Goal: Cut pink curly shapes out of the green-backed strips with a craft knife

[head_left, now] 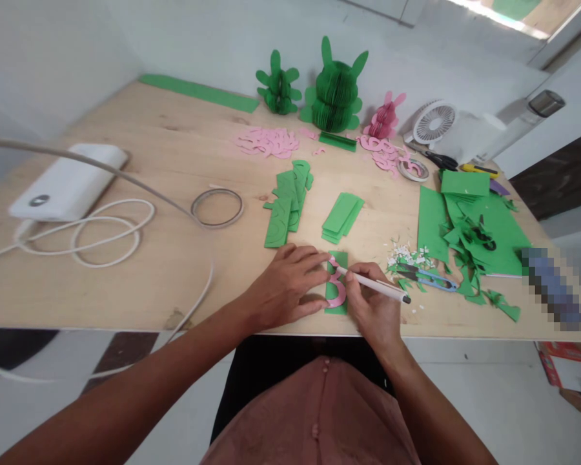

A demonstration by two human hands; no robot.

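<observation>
A pink paper cutout point(337, 294), shaped like a curvy figure, lies on a small green paper strip point(337, 310) near the table's front edge. My left hand point(290, 284) rests flat with its fingers stretched out, the fingertips pressing on the left side of the cutout and strip. Gripped in my right hand point(375, 310) is a white pen point(380, 287), its tip at the upper part of the cutout's edge. Just beyond lie a stack of green strips point(343, 216) and several green pieces with drawn outlines point(285, 206).
Blue-handled snips point(433, 278) lie among paper scraps at right, beside green sheets point(506, 226). Pink cutouts point(267, 142) and paper honeycomb figures point(336, 97) are at the back. A tape roll point(217, 206), white power bank point(70, 181) and looping cable point(140, 242) occupy the left.
</observation>
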